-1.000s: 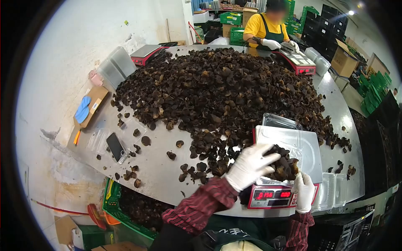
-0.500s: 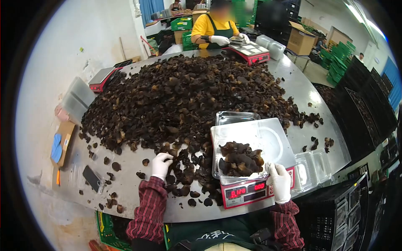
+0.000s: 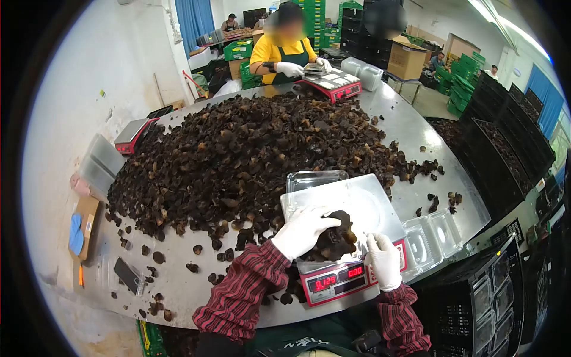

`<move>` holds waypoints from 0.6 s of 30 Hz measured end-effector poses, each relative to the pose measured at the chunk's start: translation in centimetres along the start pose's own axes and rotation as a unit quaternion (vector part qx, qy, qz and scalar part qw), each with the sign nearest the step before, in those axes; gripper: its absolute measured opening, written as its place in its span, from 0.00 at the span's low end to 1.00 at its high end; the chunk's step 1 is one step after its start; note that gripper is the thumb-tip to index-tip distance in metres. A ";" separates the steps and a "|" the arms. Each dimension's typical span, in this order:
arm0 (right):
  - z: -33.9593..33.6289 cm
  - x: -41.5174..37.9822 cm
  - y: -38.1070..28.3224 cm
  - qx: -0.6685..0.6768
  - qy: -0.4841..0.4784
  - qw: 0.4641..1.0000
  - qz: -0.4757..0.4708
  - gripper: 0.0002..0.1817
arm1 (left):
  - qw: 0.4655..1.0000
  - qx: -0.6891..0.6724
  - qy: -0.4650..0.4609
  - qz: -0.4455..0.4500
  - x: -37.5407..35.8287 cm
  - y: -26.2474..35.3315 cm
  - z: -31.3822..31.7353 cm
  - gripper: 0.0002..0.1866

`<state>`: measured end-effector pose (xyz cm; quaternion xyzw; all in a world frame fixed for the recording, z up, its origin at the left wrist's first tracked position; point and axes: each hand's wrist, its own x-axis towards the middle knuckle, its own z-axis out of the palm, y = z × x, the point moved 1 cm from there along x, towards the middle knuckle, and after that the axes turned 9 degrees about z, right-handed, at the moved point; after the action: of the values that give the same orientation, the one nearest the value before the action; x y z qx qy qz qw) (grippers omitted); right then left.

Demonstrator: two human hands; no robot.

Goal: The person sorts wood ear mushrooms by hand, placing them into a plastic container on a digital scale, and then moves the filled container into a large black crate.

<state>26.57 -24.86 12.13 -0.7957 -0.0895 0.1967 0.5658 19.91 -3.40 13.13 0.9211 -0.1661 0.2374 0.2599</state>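
A clear plastic tray [image 3: 302, 257] of dark wood ear mushrooms [image 3: 334, 243] sits on a red-and-white digital scale [image 3: 386, 209]. The scale's red display reads about 0.129 and 0.00. My white-gloved left hand [image 3: 302, 231] reaches over the tray from the left, its fingertips closed at a dark wood ear mushroom [image 3: 341, 219] on top. Part of the tray is hidden under that hand. At the tray's right front corner, my gloved right hand [image 3: 383, 262] pinches the rim, beside the scale's buttons.
A large heap of wood ear mushrooms [image 3: 238, 152] covers the metal table [image 3: 208, 291]. Clear containers [image 3: 425, 241] lie at right; another clear tray [image 3: 315, 178] is behind the scale. A phone [image 3: 128, 275] lies left. Across the table, a person in yellow [image 3: 291, 56] works beside another scale [image 3: 333, 83].
My left hand has moved from loose mushrooms on the table up and right, over the tray. The reading rose from 0.126 to 0.129. My right hand stays at the tray's corner.
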 end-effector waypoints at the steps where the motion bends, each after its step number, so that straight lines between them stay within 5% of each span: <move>1: -0.2 0.1 0.1 -0.012 0.003 1.000 -0.022 0.15 | 1.000 0.000 0.000 0.005 0.3 0.4 -0.5 0.13; 4: -0.7 0.6 1.2 -0.013 0.033 0.997 -0.065 0.14 | 0.995 -0.059 0.080 -0.012 -0.2 2.3 -3.5 0.18; 7: -0.7 0.5 0.7 0.031 0.033 0.998 -0.052 0.13 | 0.974 -0.085 0.144 -0.151 -2.7 2.7 -4.6 0.16; 13: -0.1 0.6 1.0 0.016 0.049 0.998 -0.020 0.13 | 0.958 -0.018 0.206 -0.198 -7.2 3.4 -4.5 0.16; 18: 0.3 0.4 1.2 0.019 0.043 0.998 -0.035 0.13 | 0.981 0.047 0.156 -0.107 -5.4 4.9 -3.4 0.25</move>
<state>26.71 -24.83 10.85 -0.7892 -0.0890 0.1445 0.5903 12.16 -4.50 14.82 0.8965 -0.0131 0.3563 0.2629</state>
